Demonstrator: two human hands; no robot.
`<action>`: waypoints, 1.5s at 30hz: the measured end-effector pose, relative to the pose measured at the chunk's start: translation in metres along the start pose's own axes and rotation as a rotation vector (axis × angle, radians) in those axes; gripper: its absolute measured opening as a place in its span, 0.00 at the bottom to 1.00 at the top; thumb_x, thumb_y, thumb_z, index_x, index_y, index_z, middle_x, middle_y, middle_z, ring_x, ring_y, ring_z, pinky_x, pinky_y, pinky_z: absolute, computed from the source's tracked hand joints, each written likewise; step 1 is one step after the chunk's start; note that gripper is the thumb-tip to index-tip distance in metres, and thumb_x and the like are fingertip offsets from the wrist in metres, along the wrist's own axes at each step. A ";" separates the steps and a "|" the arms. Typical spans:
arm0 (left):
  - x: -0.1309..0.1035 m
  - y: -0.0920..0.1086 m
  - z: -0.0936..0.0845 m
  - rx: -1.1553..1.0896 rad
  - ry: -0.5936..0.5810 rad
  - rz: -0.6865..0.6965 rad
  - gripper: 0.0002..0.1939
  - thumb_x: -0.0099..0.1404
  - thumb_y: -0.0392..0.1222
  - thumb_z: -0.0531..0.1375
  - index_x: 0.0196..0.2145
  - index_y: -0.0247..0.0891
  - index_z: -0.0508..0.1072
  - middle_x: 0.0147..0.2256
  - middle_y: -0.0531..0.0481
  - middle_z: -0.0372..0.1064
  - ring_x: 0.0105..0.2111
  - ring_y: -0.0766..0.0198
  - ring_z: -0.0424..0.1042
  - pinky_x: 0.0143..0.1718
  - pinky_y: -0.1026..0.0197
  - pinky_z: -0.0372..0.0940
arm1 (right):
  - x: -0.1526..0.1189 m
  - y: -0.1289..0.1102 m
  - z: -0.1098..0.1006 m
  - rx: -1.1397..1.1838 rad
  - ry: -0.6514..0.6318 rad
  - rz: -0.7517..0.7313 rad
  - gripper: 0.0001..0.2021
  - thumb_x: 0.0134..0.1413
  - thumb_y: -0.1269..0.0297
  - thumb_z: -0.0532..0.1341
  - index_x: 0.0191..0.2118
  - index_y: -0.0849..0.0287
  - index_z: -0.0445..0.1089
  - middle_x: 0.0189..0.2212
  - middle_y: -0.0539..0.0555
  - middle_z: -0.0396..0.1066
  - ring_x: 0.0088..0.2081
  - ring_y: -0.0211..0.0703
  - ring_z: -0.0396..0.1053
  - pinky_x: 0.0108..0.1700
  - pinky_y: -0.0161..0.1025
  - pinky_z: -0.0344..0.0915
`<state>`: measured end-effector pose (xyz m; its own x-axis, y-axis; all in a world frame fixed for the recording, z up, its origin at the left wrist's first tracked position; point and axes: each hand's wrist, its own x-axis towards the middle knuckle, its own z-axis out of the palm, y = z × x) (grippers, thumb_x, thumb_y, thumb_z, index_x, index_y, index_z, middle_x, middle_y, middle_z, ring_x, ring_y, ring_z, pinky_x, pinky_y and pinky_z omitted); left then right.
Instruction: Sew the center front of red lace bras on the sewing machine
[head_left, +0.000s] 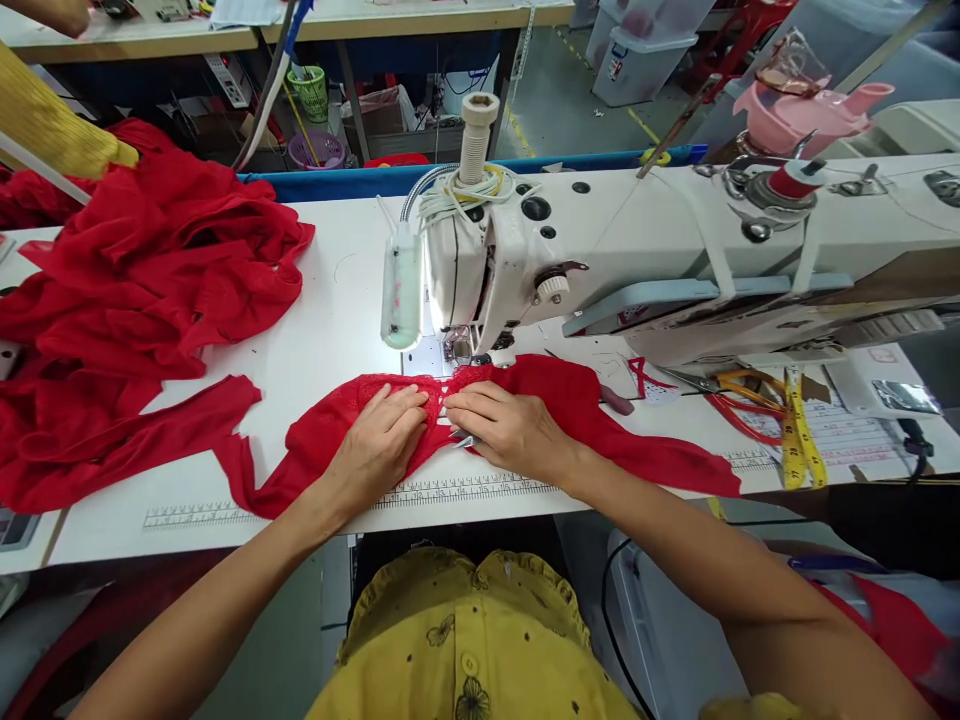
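A red garment piece with a lace strip [352,391] lies across the sewing table, just in front of the presser foot [459,346] of a white sewing machine [465,270]. My left hand [381,435] holds the cloth down left of the needle area, fingers close together over the lace. On the other side, my right hand [514,428] has curled fingers on the lace. Small metal blades, apparently thread snips [463,441], stick out from under its palm; their handle is hidden. A narrow white openwork strip [444,405] shows between the hands.
Piled red garments [180,260] cover the left side. Orange-handled scissors [750,388] and a yellow measuring tape [799,440] lie at right. A printed ruler [465,491] runs along the front edge. Another person's yellow sleeve [60,120] shows at upper left.
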<state>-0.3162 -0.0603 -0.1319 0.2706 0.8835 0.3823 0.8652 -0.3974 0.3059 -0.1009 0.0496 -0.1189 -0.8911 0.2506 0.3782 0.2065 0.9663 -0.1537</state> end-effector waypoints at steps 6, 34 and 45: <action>0.002 -0.004 -0.003 -0.005 -0.011 0.057 0.14 0.72 0.32 0.55 0.53 0.35 0.71 0.55 0.38 0.71 0.57 0.51 0.69 0.61 0.39 0.63 | 0.000 0.000 -0.001 0.046 -0.028 0.022 0.16 0.55 0.78 0.58 0.48 0.60 0.73 0.50 0.56 0.76 0.52 0.47 0.69 0.31 0.33 0.69; 0.014 0.001 0.002 0.028 -0.065 -0.019 0.16 0.73 0.41 0.57 0.56 0.35 0.69 0.59 0.35 0.65 0.62 0.46 0.63 0.64 0.33 0.56 | -0.010 0.009 0.001 0.022 -0.040 0.160 0.22 0.66 0.57 0.60 0.60 0.63 0.69 0.60 0.58 0.69 0.58 0.54 0.68 0.48 0.45 0.77; 0.016 0.002 0.001 0.031 -0.052 -0.014 0.15 0.72 0.38 0.57 0.54 0.35 0.71 0.59 0.32 0.65 0.61 0.45 0.63 0.62 0.31 0.58 | -0.008 0.008 -0.002 0.016 -0.054 0.185 0.21 0.67 0.57 0.59 0.60 0.59 0.69 0.58 0.59 0.71 0.57 0.52 0.68 0.40 0.41 0.77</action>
<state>-0.3098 -0.0462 -0.1259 0.2797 0.9009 0.3320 0.8815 -0.3780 0.2829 -0.0912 0.0550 -0.1219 -0.8588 0.4204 0.2928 0.3632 0.9027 -0.2307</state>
